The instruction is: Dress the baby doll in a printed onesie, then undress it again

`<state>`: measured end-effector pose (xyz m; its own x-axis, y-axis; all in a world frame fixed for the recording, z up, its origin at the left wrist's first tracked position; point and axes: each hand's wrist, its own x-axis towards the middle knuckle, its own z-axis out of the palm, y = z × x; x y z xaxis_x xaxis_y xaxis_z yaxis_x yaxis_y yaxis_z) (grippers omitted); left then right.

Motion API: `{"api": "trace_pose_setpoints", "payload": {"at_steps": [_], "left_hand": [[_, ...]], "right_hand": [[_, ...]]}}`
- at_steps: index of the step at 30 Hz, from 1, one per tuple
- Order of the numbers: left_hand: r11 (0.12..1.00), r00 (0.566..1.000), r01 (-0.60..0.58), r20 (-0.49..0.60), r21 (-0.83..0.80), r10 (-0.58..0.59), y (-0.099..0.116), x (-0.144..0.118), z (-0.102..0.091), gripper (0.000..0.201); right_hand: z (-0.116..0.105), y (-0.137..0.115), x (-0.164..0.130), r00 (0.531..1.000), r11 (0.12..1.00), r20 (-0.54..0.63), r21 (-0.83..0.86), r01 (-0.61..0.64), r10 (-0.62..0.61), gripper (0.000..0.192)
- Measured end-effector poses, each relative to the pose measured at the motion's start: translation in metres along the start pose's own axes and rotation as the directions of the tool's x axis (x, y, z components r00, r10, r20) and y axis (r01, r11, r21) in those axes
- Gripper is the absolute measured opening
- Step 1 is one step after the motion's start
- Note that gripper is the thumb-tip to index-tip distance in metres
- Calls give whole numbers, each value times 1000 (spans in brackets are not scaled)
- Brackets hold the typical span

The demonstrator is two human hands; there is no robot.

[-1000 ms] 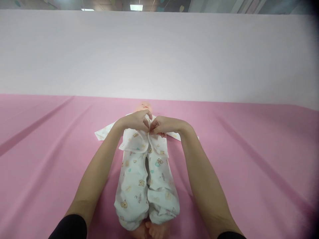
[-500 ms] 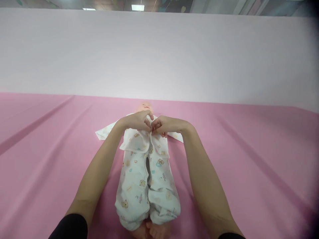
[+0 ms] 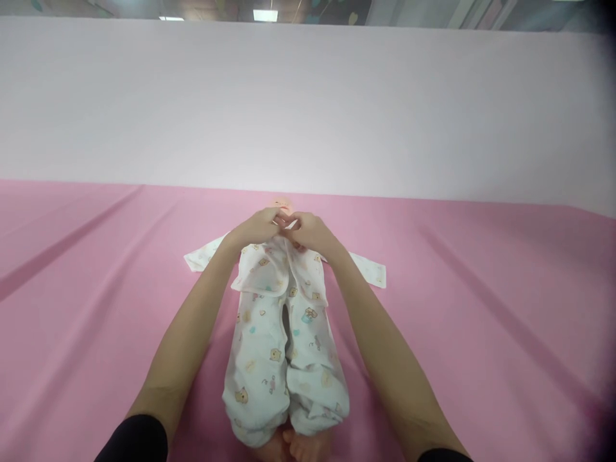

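A baby doll (image 3: 283, 208) lies on its back on a pink sheet (image 3: 481, 308) that covers the counter, with its head away from the person and its bare feet (image 3: 293, 446) close to the lower edge of the view. It wears a white romper (image 3: 282, 346) printed with small bears, and the two empty sleeves are spread flat to both sides. The left hand (image 3: 257, 228) and the right hand (image 3: 308, 231) are brought together at the neckline, just under the chin of the doll, and their fingertips pinch the two front edges of the fabric; the exact fastener between them is too small to see. Both hands are closed on the cloth, touching each other. The romper seems to be a thin, soft and very light cotton, so it will fold and wrinkle easily and will not keep any shape by itself. I judge that the best place to hold it is the reinforced front edge, close to each snap or tie, with a thumb and forefinger pinch. The fabric is not slippery, but the loose front flap (image 3: 253, 279) near the waist may shift when it is pulled. The doll under it looks light, so a strong pull could move the whole body.
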<state>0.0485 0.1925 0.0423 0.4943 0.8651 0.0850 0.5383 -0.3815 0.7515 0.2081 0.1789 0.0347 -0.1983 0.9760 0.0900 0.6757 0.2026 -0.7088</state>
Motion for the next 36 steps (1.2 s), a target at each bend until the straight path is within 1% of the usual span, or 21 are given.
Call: {"api": "trace_pose_setpoints", "payload": {"at_steps": [2, 4, 6, 8, 11, 13, 14, 16, 18, 21, 23, 26, 29, 31, 32, 34, 36], "left_hand": [[997, 999, 33, 24, 64, -35, -1, 2, 4, 40], [986, 997, 79, -21, 144, -77, -3, 5, 9, 41], [969, 994, 90, -86, 231, -72, -6, 8, 15, 40], [933, 987, 96, -156, 348, -43, -8, 12, 23, 37], [840, 969, 149, -245, 522, -19, -7, 16, 37, 30], [792, 959, 193, -281, 580, -29, -4, 17, 45, 29], [777, 955, 209, -294, 594, -33, -3, 17, 49, 30], [758, 951, 228, -307, 611, -39, 0, 17, 54, 33], [745, 950, 241, -308, 622, -50, 2, 17, 55, 34], [734, 952, 242, -301, 634, -55, 3, 17, 55, 31], [739, 956, 230, -289, 633, -50, 2, 17, 53, 30], [793, 964, 210, -256, 572, -72, 2, 15, 48, 35], [859, 971, 194, -216, 474, -100, 3, 13, 41, 47], [882, 975, 180, -200, 435, -100, 3, 12, 36, 53], [889, 977, 172, -190, 424, -99, 3, 12, 34, 53], [900, 981, 152, -171, 409, -87, 2, 12, 31, 46], [905, 984, 132, -163, 404, -71, 0, 13, 29, 33]], "right_hand": [[6, -1, 1, 999, 993, -28, -116, 20, -23, 19], [8, 1, 2, 999, 990, -35, -137, 22, -27, 23], [5, 3, 3, 999, 997, -36, -78, 13, -16, 32], [-1, 6, 3, 999, 1000, -42, 15, -9, 9, 35], [-15, 11, 1, 995, 985, -72, 164, -50, 62, 26], [-24, 14, 0, 994, 971, -60, 226, -71, 87, 17], [-28, 15, -1, 995, 968, -35, 238, -81, 92, 14], [-29, 15, -2, 994, 968, 31, 228, -105, 101, 9], [-25, 14, -1, 992, 974, 61, 190, -121, 111, 11], [-12, 13, 3, 993, 989, 20, 84, -121, 120, 22], [-5, 14, 7, 993, 993, -11, 22, -119, 119, 26], [-2, 18, 10, 992, 992, -7, 28, -127, 127, 29], [-4, 21, 11, 989, 988, -7, 53, -144, 145, 30], [-5, 22, 11, 988, 987, -18, 49, -152, 153, 33], [-5, 22, 11, 988, 988, -23, 39, -153, 154, 35], [-5, 22, 10, 988, 989, -30, 10, -148, 148, 36], [-5, 21, 10, 991, 991, -33, -11, -132, 132, 29]]}}
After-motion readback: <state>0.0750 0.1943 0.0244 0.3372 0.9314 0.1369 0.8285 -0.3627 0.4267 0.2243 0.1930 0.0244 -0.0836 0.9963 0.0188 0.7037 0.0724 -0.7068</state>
